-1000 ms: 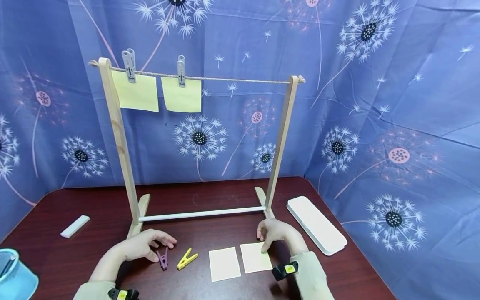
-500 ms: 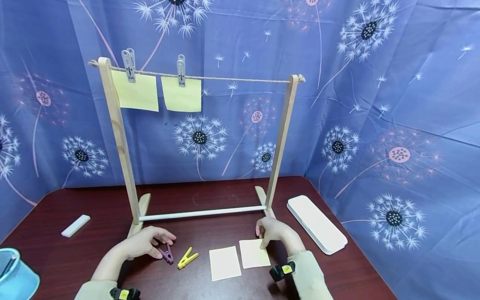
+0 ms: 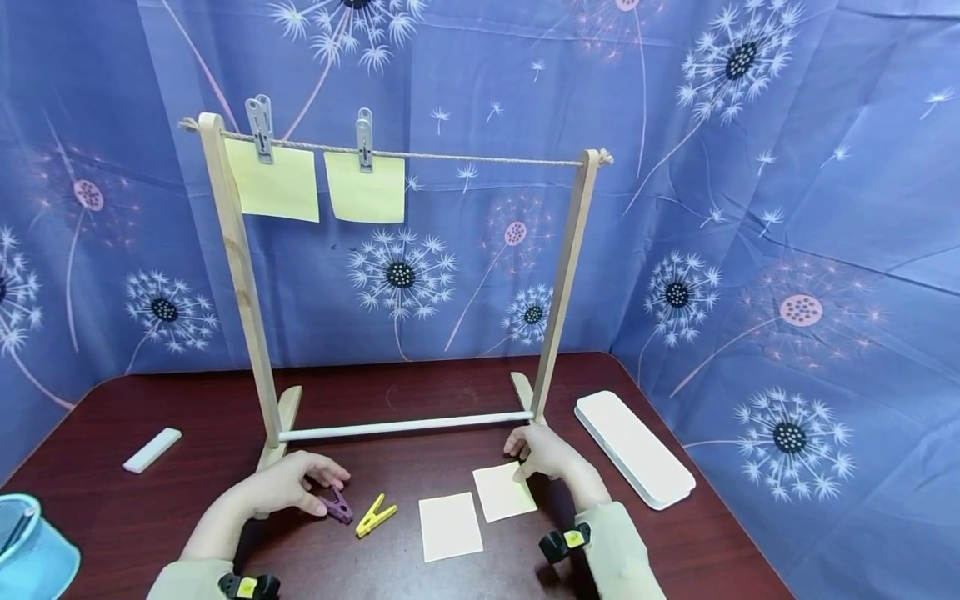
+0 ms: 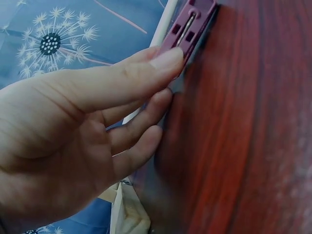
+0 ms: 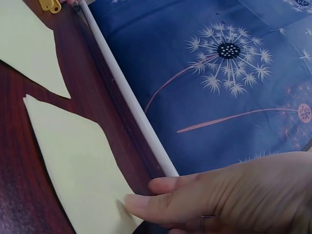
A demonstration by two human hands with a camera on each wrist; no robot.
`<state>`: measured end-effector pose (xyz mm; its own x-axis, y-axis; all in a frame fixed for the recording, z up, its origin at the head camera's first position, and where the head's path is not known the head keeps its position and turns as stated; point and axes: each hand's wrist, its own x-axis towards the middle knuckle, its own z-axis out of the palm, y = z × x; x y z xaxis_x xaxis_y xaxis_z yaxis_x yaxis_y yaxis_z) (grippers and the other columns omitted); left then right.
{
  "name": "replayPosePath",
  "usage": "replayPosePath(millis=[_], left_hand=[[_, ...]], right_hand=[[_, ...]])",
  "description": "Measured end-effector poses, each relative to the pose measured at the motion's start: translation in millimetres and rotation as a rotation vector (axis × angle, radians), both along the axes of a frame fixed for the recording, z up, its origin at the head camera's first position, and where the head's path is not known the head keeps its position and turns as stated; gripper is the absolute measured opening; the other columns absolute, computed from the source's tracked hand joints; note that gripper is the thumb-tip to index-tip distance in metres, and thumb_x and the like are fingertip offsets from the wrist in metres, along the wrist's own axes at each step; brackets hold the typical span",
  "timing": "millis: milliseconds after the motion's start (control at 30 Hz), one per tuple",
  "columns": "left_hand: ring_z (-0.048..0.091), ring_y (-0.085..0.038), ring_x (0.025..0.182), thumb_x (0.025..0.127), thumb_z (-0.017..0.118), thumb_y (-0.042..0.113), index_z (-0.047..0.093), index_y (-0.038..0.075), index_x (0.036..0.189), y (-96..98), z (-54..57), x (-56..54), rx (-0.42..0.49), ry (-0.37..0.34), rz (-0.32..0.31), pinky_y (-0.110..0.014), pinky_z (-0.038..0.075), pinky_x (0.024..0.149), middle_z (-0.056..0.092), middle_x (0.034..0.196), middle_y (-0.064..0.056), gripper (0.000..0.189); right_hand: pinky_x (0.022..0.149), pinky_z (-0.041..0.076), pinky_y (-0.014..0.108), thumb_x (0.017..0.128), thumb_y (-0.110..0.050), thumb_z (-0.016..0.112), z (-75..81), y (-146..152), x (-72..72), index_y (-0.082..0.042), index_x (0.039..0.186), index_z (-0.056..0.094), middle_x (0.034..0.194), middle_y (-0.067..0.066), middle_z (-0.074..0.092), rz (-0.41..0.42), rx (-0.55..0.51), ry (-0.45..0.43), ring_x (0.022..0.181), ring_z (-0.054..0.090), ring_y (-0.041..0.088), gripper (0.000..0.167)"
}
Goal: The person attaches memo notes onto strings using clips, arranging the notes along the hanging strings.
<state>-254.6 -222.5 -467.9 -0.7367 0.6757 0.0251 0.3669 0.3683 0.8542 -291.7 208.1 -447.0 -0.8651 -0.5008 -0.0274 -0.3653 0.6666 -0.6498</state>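
Observation:
My left hand pinches a purple clothespin by one end, low over the table. The left wrist view shows the thumb on that clothespin, its metal spring visible. To its right lies a yellow clothespin. A pale yellow paper square is pinched at its far right corner by my right hand. In the right wrist view the thumb lies over the corner of that paper square, hiding the fingers beneath. Left of it, another paper square lies flat.
Behind the hands stands a wooden frame with a string. Grey clips hold two yellow paper squares on it. A white case lies at right; a white bar and blue mesh cup are at left.
My right hand has moved slightly away and left, sliding the paper square back and turning it. The purple clothespin has swung round in my left fingers, its far end now pointing right.

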Motion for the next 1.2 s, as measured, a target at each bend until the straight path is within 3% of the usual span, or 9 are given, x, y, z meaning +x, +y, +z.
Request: replayPosePath(millis=[300, 533, 767, 900, 1000, 1200], left_hand=[[0.061, -0.002, 0.093, 0.087, 0.071, 0.006, 0.056, -0.019, 0.116, -0.2, 6.5, 3.1, 0.091, 0.060, -0.057, -0.024, 0.052, 0.078, 0.067, 0.104, -0.030, 0.042], [0.061, 0.003, 0.099, 0.090, 0.068, 0.012, 0.054, -0.016, 0.124, -0.3, 10.1, 5.2, 0.111, 0.026, 0.041, -0.020, 0.051, 0.083, 0.065, 0.114, -0.026, 0.045], [0.063, 0.000, 0.098, 0.092, 0.065, 0.005, 0.045, -0.023, 0.128, 3.6, 13.0, 3.8, 0.194, -0.028, 0.075, -0.020, 0.054, 0.079, 0.055, 0.118, -0.041, 0.050], [0.063, 0.000, 0.098, 0.092, 0.064, 0.006, 0.042, -0.024, 0.130, 5.8, 14.7, 4.0, 0.218, -0.063, 0.095, -0.021, 0.055, 0.079, 0.055, 0.118, -0.039, 0.053], [0.063, -0.001, 0.098, 0.092, 0.065, 0.007, 0.042, -0.023, 0.131, 7.0, 15.0, 3.8, 0.228, -0.071, 0.111, -0.022, 0.055, 0.079, 0.056, 0.119, -0.036, 0.054], [0.064, 0.000, 0.098, 0.092, 0.066, 0.007, 0.042, -0.024, 0.130, 8.2, 14.4, 1.8, 0.229, -0.014, 0.140, -0.021, 0.055, 0.079, 0.059, 0.116, -0.036, 0.054]], right_hand=[[0.079, 0.051, 0.031, 0.059, 0.004, 0.089, 2.1, -1.8, 4.3, 0.003, 0.097, 0.067, 0.093, 0.012, 0.066, 0.063, 0.078, -0.004, 0.087, 0.057, 0.022, 0.045], [0.073, 0.045, 0.022, 0.054, 0.002, 0.091, -1.2, -4.0, 5.5, 0.002, 0.092, 0.065, 0.089, 0.010, 0.061, 0.085, 0.117, 0.035, 0.085, 0.055, 0.020, 0.046], [0.071, 0.044, 0.024, 0.053, 0.002, 0.092, -6.0, -6.3, 5.0, -0.003, 0.086, 0.063, 0.088, 0.006, 0.057, 0.051, 0.176, 0.050, 0.084, 0.053, 0.019, 0.045], [0.072, 0.044, 0.024, 0.053, 0.001, 0.092, -6.5, -6.2, 4.2, -0.003, 0.087, 0.062, 0.088, 0.005, 0.057, 0.049, 0.187, 0.049, 0.084, 0.052, 0.018, 0.046], [0.071, 0.043, 0.024, 0.054, 0.001, 0.092, -5.7, -6.4, 4.5, -0.003, 0.088, 0.061, 0.087, 0.005, 0.058, 0.054, 0.182, 0.040, 0.082, 0.051, 0.017, 0.045], [0.068, 0.042, 0.024, 0.056, 0.001, 0.091, -3.6, -7.7, 6.4, -0.003, 0.090, 0.061, 0.086, 0.005, 0.057, 0.049, 0.183, 0.025, 0.080, 0.049, 0.016, 0.046]])
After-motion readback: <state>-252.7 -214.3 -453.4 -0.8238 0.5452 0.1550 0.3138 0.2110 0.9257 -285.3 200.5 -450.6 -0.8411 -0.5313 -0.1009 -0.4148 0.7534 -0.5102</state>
